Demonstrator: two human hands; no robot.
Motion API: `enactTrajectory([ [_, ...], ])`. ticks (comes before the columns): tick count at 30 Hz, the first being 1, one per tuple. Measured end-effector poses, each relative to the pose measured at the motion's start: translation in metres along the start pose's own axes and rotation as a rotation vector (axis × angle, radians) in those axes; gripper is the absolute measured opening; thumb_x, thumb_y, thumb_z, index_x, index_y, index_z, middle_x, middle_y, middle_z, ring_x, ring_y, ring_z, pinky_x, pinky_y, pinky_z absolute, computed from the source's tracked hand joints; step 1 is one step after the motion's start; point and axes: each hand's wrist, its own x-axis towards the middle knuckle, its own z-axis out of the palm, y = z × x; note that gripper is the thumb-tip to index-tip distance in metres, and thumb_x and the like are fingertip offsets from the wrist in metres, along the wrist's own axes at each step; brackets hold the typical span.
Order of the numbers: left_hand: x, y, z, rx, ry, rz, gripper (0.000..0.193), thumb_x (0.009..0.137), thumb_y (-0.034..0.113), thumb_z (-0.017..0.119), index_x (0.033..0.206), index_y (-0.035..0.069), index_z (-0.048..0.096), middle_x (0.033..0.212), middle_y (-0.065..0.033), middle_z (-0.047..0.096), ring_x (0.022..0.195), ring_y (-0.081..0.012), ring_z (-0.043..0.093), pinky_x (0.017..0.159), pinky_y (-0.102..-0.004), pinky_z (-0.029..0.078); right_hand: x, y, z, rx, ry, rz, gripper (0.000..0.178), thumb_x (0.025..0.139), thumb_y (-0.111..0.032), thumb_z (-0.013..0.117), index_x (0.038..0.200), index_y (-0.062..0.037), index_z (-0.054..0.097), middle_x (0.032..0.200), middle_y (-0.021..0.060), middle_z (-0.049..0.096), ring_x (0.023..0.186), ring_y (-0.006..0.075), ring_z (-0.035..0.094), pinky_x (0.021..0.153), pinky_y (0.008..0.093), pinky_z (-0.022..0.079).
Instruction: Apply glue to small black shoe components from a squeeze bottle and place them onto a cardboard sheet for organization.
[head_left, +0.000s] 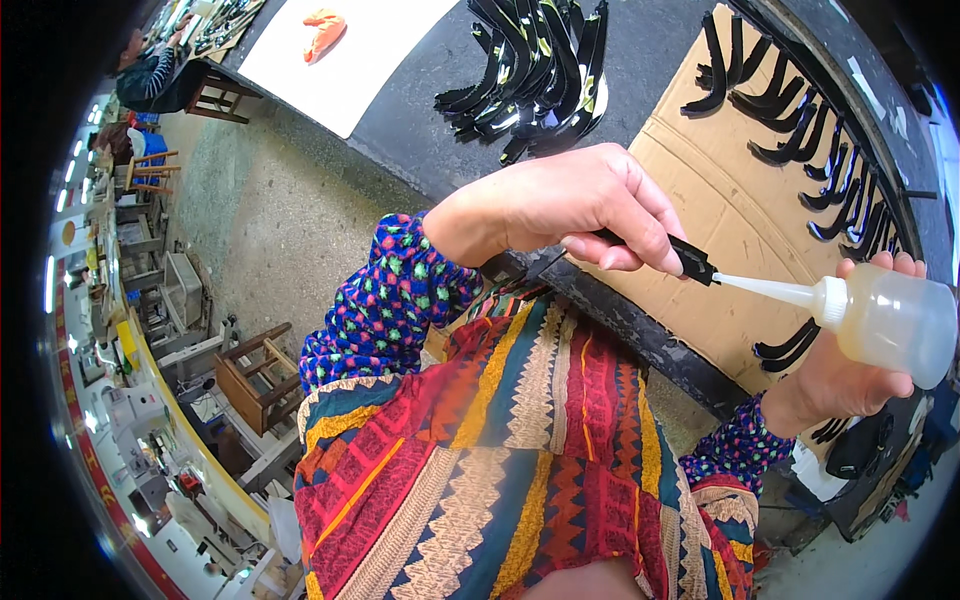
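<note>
My left hand (590, 205) is closed around a short black strip (693, 262), whose free end points right. My right hand (840, 375) grips a translucent squeeze bottle (895, 325) with yellowish liquid in it, tilted on its side. The bottle's thin white nozzle (765, 288) reaches left, its tip at the end of the strip and seemingly touching it. Both hands are over a brown cardboard sheet (680, 150) on the dark worktable. Along its far right side lie several curved black strips (785, 110) in a row. The part of the strip inside my left hand is hidden.
A heap of black strips (540, 70) with pale patches lies on the dark table (415, 110). Left of it is a white sheet (375, 50) with a crumpled orange item (323, 35). A wooden stool (255, 380) stands on the floor at left. Another person (150, 80) sits far left.
</note>
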Motion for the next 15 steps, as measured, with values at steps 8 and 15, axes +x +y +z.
enactTrajectory([
  [8,-0.0004,0.0024,0.0027,0.004,-0.020,-0.010,0.014,0.074,0.005,0.062,0.085,-0.004,0.063,0.050,0.0004,0.050,0.035,0.0006,0.034,0.033,-0.0153,0.020,0.0011,0.0044,-0.0019,0.205,-0.054,0.001,0.093,0.061,-0.050,0.071,0.126,0.0016,0.029,0.125,0.0152,0.039,0.116,0.0294,0.040,0.096,0.0481,0.033],
  [15,0.0006,0.0022,0.0035,0.010,-0.033,-0.015,0.015,0.074,0.004,0.062,0.086,-0.004,0.063,0.050,0.0004,0.050,0.035,0.0003,0.035,0.032,-0.0151,0.021,-0.0010,0.0045,0.0003,0.190,-0.071,0.034,0.096,0.060,-0.051,0.071,0.127,0.0022,0.028,0.126,0.0154,0.038,0.117,0.0289,0.039,0.096,0.0473,0.032],
])
